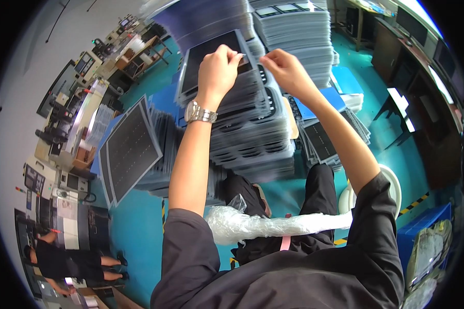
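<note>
Head view — hands (217, 71) near sheet stack (247, 98) — left sheet (130, 150) illegibly marked

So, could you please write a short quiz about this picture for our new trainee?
1. On which forearm is the silver watch?
2. True or false: the left hand and the right hand are touching each other.
3. The pieces in the stack nearest the left hand are: (a) round balls, (b) long tubes, (c) thin and flat?

Key: 1. Left. 2. False; a gap separates them. 3. c.
</note>
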### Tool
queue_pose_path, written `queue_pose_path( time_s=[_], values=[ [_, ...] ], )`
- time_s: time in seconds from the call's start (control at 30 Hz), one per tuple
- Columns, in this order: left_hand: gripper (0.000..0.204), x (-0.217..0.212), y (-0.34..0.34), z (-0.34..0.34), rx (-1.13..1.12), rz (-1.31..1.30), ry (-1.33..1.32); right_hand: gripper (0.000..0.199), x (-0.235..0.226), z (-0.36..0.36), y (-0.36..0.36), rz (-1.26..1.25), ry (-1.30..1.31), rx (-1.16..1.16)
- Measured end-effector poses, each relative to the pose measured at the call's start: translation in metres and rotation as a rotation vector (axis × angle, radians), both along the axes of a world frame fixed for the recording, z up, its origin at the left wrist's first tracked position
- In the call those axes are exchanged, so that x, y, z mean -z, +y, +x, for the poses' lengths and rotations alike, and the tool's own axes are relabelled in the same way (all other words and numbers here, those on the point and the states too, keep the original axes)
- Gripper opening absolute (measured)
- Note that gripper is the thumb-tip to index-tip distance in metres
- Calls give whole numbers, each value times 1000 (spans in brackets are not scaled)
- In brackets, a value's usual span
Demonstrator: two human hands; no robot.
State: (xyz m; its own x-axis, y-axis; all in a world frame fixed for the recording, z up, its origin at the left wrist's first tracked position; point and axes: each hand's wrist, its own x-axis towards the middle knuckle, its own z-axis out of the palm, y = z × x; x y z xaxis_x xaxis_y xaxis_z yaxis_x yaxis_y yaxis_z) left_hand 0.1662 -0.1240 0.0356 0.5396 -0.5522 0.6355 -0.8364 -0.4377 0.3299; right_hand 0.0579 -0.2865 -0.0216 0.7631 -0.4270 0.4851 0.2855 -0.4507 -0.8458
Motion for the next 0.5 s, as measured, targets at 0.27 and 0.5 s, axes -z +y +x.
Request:
queue_pose_path(
  time_s=[0.27, 0.5],
  values=[
    [22, -50, 34, -67, 162, -262, -119, 36, -66, -52, 64, 562, -111, -587],
    [14, -138, 137, -86, 9, -77, -109, 27, -65, -91, 64, 649, -206, -720]
  ],
)
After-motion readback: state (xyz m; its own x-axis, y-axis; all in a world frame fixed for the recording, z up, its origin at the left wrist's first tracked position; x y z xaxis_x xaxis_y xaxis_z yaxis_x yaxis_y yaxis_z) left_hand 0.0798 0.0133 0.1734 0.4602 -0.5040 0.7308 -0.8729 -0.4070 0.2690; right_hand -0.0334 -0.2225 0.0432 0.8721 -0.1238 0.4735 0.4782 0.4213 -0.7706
